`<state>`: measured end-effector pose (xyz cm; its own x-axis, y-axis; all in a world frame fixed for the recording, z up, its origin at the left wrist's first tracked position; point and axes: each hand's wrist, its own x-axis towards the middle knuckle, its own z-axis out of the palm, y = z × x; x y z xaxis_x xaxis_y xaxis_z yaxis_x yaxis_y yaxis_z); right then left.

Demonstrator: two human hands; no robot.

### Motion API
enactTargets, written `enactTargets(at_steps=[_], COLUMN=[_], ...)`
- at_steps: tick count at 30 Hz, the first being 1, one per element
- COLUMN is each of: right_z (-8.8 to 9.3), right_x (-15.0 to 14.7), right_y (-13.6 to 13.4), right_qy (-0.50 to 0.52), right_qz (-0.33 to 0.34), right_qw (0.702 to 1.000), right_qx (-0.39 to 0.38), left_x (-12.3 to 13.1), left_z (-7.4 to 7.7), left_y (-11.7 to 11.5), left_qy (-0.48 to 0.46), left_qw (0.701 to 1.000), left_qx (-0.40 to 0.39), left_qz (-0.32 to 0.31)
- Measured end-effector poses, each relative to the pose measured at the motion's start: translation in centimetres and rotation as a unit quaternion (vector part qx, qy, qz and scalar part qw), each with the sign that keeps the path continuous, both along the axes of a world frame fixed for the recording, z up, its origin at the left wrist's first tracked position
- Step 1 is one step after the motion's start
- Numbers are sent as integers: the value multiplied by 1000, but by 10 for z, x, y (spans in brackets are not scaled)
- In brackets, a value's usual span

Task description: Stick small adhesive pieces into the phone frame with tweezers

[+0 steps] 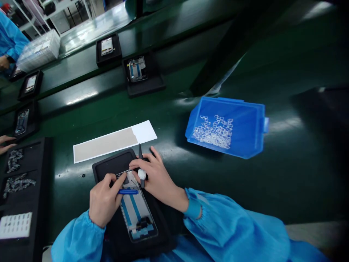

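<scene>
A phone frame [139,214] lies in a black fixture tray [114,163] just in front of me on the green bench. My left hand [105,198] rests on the frame's left edge, fingers curled around a small blue tool [128,191]. My right hand [155,174] is closed on black tweezers [141,156] with a white band, their tip pointing away from me over the top of the frame. Both sleeves are blue.
A blue bin [245,112] with several small clear parts sits right. A white and tan sheet [114,141] lies behind the tray. Black trays with parts [19,171] stand left. More fixtures with phones [137,71] line the belt. Another person's hand [5,143] shows far left.
</scene>
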<state>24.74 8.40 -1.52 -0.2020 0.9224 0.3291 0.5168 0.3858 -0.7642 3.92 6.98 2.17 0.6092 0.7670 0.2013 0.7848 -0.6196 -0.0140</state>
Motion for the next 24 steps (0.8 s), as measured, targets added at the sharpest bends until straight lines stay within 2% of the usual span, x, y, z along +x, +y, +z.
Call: enactTargets(at_steps=[5,8,12,16,19,21,24], right_z=[3,6,8,11,15,18,19], right_x=[1,7,21,35,44,47,47], right_y=[2,5,12,29,46,57,74], right_qy=[12,86,240,341,378,370,349], right_qz=[-1,-28,-124,-172,-163,-159,-161], right_qw=[1000,996,963,920,900,902,909], right_qx=[2,23,20,-82,-144,-155,-162], left_x=[8,14,14,13,22,34,57], left_z=[14,21,23,29,35,37,34], left_y=[4,8,11,18,37,56,84], left_qy=[86,109,130,178,121,80,73], left_qw=[996,993,990,969,972,980,982], left_qx=[-8,-18,-55,-173,-201,-179,-167], left_qz=[-21,-36,-27,8,17,32,50])
